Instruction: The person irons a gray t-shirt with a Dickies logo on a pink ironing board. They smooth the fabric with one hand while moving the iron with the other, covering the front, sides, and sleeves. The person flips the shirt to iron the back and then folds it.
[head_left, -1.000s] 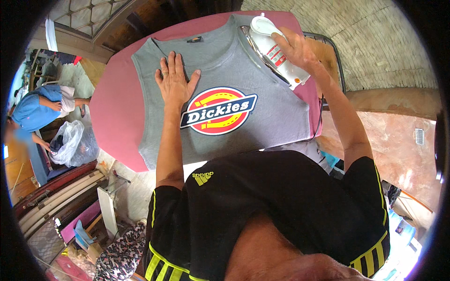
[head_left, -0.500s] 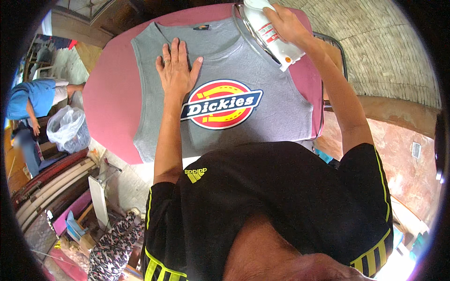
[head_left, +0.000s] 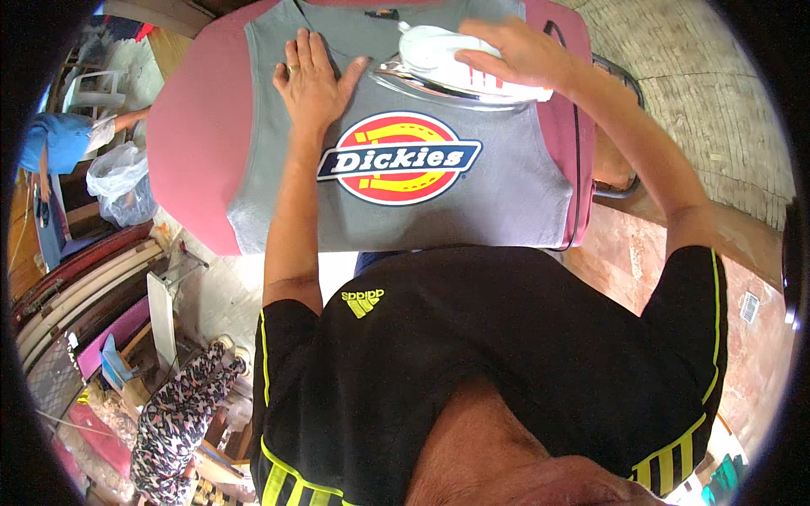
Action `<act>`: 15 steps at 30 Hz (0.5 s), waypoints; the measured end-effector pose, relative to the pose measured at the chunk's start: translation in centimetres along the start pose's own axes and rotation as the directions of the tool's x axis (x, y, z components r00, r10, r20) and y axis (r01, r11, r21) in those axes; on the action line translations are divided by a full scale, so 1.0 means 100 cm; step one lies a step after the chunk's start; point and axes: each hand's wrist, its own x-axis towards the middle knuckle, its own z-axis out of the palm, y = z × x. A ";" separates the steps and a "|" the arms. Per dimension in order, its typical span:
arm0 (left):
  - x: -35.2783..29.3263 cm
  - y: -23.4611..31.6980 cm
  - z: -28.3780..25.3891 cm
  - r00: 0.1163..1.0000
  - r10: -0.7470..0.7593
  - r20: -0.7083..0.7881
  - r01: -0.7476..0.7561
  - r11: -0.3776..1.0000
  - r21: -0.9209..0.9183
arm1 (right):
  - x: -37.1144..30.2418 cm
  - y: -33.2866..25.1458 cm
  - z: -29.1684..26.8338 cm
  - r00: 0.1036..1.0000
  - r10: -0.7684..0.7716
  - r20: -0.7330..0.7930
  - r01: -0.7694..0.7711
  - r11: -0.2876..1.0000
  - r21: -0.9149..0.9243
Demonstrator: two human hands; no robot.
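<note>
A grey sleeveless shirt (head_left: pixel 278 198) with a red, yellow and blue printed emblem lies spread over a pink-covered ironing board (head_left: pixel 190 126). My left hand (head_left: pixel 314 84) rests flat on the cloth to the left, near the neckline, fingers stretched out and a ring on one of them. In my right hand (head_left: pixel 519 52) is a white clothes iron (head_left: pixel 430 49), gripped by its handle. Its shiny soleplate lies on the shirt just above the emblem, the tip pointing left toward my left hand. A dark cord (head_left: pixel 575 181) hangs over the board's right side.
At the far left a person in a blue top (head_left: pixel 57 139) bends near a clear plastic bag (head_left: pixel 122 181). Another person in patterned trousers (head_left: pixel 186 413) is at lower left, beside stacked long boards (head_left: pixel 84 295). A woven wall (head_left: pixel 709 110) rises at the right.
My right hand has brought the iron left and toward me, turning its tip from away to the left. My left hand stays flat on the shirt. The view has shifted slightly.
</note>
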 end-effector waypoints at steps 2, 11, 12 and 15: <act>0.000 -0.011 -0.001 0.999 0.054 -0.005 -0.054 0.998 0.024 | 0.015 0.000 0.003 0.997 -0.053 0.047 0.057 0.995 -0.076; 0.036 -0.074 -0.047 0.899 0.159 0.409 -0.110 0.984 -0.141 | 0.081 -0.036 0.018 0.990 -0.132 0.058 0.131 0.991 0.026; 0.037 -0.078 -0.047 0.901 0.160 0.403 -0.136 0.987 -0.089 | 0.086 -0.038 0.022 0.988 -0.136 0.067 0.135 0.991 0.012; 0.042 -0.088 -0.041 0.914 0.243 0.326 -0.185 0.962 -0.199 | 0.095 -0.043 0.030 0.992 -0.103 0.075 0.104 0.995 -0.009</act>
